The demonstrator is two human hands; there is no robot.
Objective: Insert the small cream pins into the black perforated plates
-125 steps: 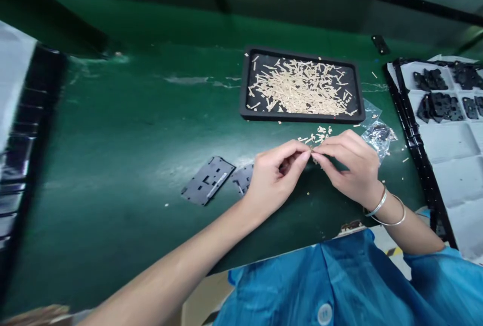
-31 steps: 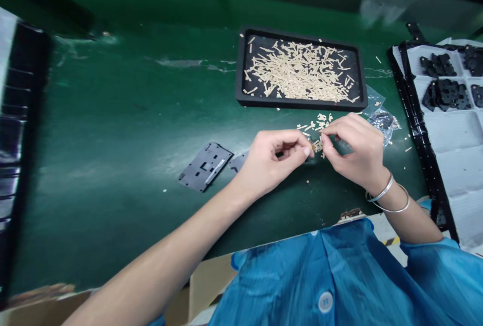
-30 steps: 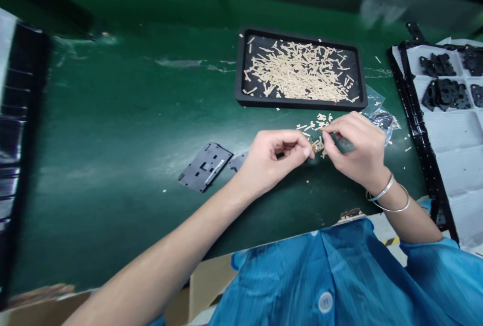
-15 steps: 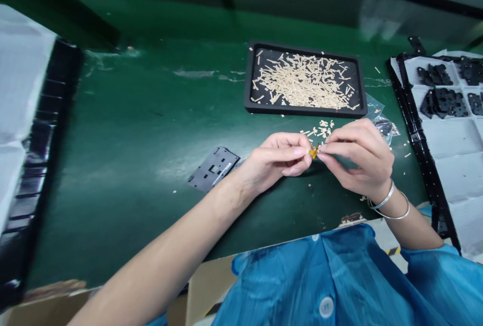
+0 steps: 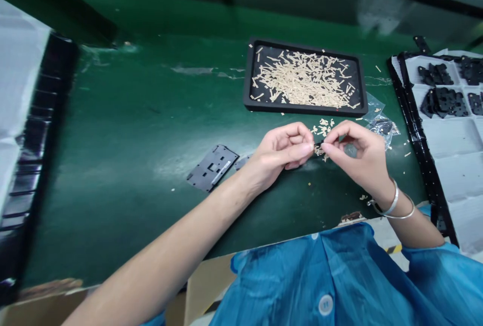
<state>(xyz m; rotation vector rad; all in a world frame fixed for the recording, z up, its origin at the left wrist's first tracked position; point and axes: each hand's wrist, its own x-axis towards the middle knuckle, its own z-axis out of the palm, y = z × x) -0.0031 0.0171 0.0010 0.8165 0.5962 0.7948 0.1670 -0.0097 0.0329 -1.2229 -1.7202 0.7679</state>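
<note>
A small dark piece (image 5: 319,144) is pinched between the fingertips of both hands, over the green table. My left hand (image 5: 287,150) grips its left end with thumb and forefinger, the other fingers curled. From the right, my right hand (image 5: 356,152) holds the other end between thumb and forefinger. Small cream strips (image 5: 323,127) lie scattered just beyond and below the fingertips. Left of my left wrist lies a flat grey plate with cut-outs (image 5: 213,167), a second grey part partly hidden beside it.
A black tray (image 5: 305,110) heaped with cream strips stands beyond the hands. A clear plastic bag (image 5: 381,122) lies to its right. At the far right, a compartment tray (image 5: 445,165) holds black parts. Another black-edged tray (image 5: 41,130) is at the left.
The yellow-orange face of the small piece no longer shows; a dark edge shows instead. My right hand's fingers have curled closer, and both hands have shifted slightly.
</note>
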